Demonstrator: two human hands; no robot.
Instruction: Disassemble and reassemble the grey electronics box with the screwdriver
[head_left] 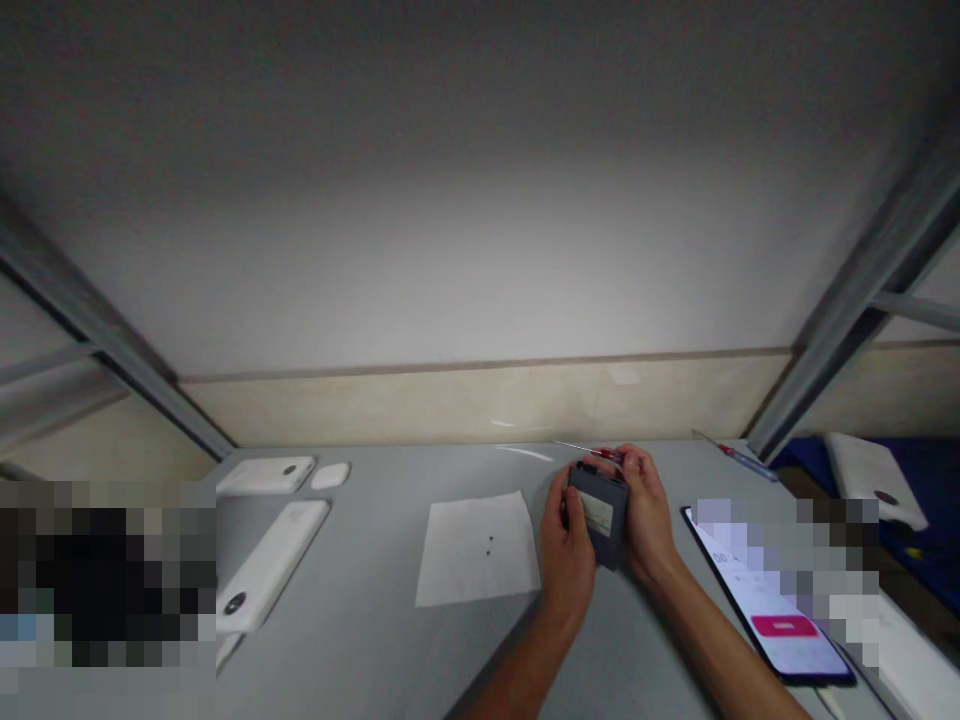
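Observation:
Both my hands hold a small dark grey box-shaped device (600, 515) upright above the grey table (375, 620). My left hand (564, 545) grips its left side with the thumb on its front. My right hand (646, 510) wraps its right side and also pinches a thin screwdriver with a red handle (596, 452), whose metal shaft points left. A white sheet of paper (478, 547) with two tiny dark screws (489, 545) lies just left of my hands.
Three white devices (266, 475) (270, 565) (331, 475) lie at the left. A phone with a lit screen (776, 610) lies at the right, a second screwdriver (742, 458) behind it. Metal frame posts (847, 330) stand at both sides.

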